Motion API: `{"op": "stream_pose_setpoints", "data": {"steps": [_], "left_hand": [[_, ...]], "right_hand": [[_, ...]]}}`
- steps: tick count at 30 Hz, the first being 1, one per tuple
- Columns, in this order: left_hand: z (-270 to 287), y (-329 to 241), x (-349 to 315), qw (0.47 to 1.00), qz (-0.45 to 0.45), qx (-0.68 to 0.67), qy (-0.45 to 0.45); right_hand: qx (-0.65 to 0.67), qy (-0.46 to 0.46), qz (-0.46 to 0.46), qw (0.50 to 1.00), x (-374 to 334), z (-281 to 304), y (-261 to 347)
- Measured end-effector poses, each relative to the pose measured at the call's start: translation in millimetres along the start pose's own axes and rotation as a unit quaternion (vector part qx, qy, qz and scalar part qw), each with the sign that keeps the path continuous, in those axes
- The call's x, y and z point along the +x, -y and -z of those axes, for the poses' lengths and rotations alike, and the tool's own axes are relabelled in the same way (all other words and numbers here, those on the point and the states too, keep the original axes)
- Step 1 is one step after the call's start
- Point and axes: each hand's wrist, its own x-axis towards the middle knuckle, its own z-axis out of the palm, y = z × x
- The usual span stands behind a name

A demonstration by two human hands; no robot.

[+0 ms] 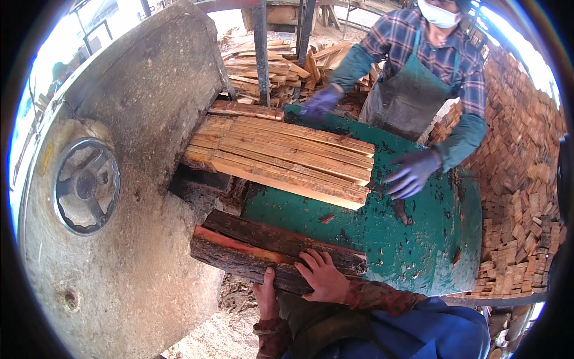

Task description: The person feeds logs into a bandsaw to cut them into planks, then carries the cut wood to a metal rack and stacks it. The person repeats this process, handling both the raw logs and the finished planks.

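My left hand [267,294] grips the near side of a bark-covered wood slab [239,256], its thumb up along the bark and the other fingers hidden. Over the same slab's top edge, my right hand [324,278] clasps it nearer its right end, fingers spread. Behind this slab lies a second dark bark-covered piece [269,234], with a reddish cut face between the two. Farther off, a stack of pale sawn boards [287,149] lies side by side on the green metal table [335,224].
A dusty grey machine housing [143,149] with a metal handwheel [86,186] stands at left. Across the table, a masked, aproned person's purple-gloved hands [412,172] hover near the boards, one blurred. Split wood [263,69] piles up behind; stacked wood blocks [520,197] stand at right.
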Motion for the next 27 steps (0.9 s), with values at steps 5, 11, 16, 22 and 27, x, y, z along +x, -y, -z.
{"op": "stream_pose_setpoints", "data": {"steps": [5, 11, 16, 22, 27], "left_hand": [[15.5, 9.5, 7.3, 0.999, 0.008, 0.02, 0.048], [16.0, 15.2, 12.3, 0.998, -0.011, 0.024, 0.064], [14.5, 15.7, 13.4, 0.999, -0.017, 0.016, 0.04], [11.1, 13.4, 12.6, 0.999, -0.02, 0.017, 0.029], [11.1, 12.5, 17.0, 0.998, -0.042, 0.017, 0.034]], "right_hand": [[0.034, -0.046, -0.004, 0.998, -1.6, -10.4, 6.9], [0.028, -0.057, -0.012, 0.998, -2.4, -7.6, 11.8], [0.05, -0.034, 0.025, 0.998, -2.7, -3.8, 4.0], [0.092, 0.024, 0.111, 0.989, 19.3, 24.0, -21.1], [0.202, -0.033, 0.09, 0.975, 80.0, 40.6, -6.7]]}}
